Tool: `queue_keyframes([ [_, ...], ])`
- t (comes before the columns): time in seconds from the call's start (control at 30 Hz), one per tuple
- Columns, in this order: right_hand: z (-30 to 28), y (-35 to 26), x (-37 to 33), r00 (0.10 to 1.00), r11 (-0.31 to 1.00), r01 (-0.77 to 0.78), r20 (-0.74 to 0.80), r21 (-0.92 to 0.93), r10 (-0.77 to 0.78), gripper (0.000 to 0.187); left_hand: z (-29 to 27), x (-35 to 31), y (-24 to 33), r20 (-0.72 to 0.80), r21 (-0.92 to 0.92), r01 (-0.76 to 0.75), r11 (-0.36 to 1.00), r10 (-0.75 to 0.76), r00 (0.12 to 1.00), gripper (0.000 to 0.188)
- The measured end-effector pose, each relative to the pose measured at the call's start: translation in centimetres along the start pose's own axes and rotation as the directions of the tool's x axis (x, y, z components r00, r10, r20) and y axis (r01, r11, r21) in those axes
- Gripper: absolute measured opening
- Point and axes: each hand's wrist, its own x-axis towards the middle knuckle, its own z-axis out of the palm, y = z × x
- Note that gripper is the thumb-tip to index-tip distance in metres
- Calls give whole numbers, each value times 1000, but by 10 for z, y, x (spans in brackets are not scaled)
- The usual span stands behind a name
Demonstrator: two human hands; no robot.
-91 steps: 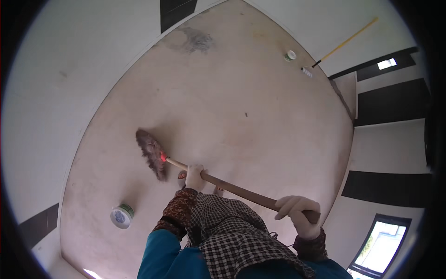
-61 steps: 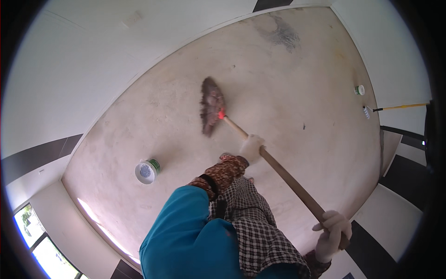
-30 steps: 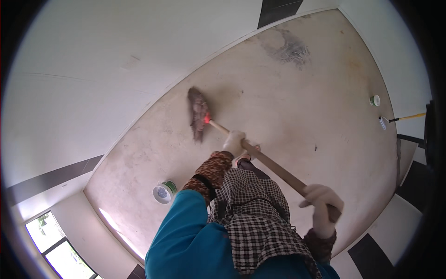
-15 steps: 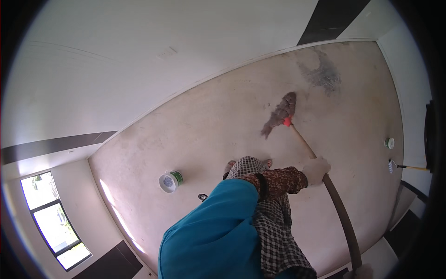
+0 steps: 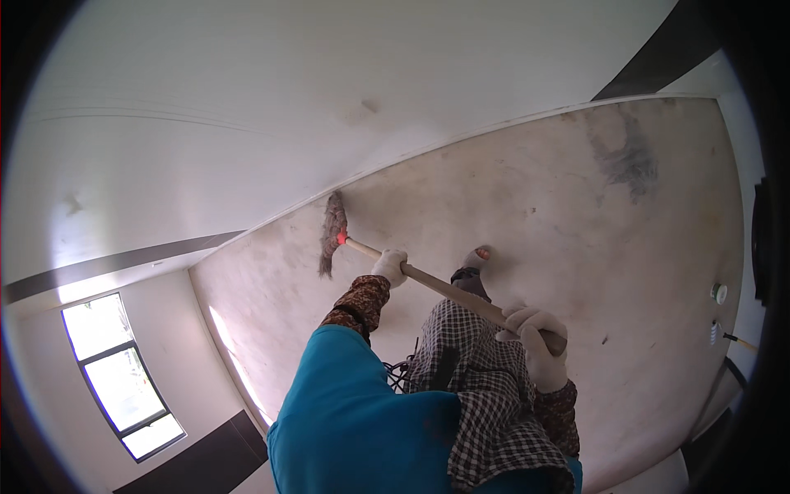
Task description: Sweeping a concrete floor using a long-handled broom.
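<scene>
A string mop (image 5: 333, 239) with grey-brown strands and a red socket rests on the floor close to the foot of the long white wall. Its wooden handle slants down to the right across the front of my body. My left hand (image 5: 389, 267), in a white glove, is wrapped round the handle a short way above the socket. Gloved in white too, my right hand (image 5: 536, 333) grips the handle near its upper end, over my checked apron (image 5: 485, 370).
The pale floor (image 5: 568, 272) carries a dark grey smear (image 5: 627, 160) at the far right. A small white tub (image 5: 719, 294) and a paint roller (image 5: 715, 333) are by the right wall. A window (image 5: 123, 375) is at left. My bare foot (image 5: 482, 253) stands ahead of me.
The mop head has swept left across the floor toward the wall. My left hand moved left with the handle, and my right hand came in from the lower right edge. The white bucket is out of sight.
</scene>
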Motion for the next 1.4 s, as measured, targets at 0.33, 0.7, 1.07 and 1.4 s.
queue_keyframes([
  [0.33, -55, -90, -198, 700, 710, 313, -353, -631, -621, 33, 46, 32, 302, 37, -174, -539, 824, 552, 833, 17],
  [0.7, -74, -81, -119, 845, 966, 216, -468, -144, -259, 24, 12, -30, 190, 181, -43, -309, 950, 311, 933, 16],
  [1.07, -6, -75, -159, 716, 722, 189, -409, -666, -566, 37, 100, 77, 274, 53, -205, -665, 718, 687, 725, 10],
  [1.4, -58, -103, -255, 660, 816, 383, -490, -433, -570, 34, 49, -39, 323, 209, -227, -581, 782, 621, 755, 14],
])
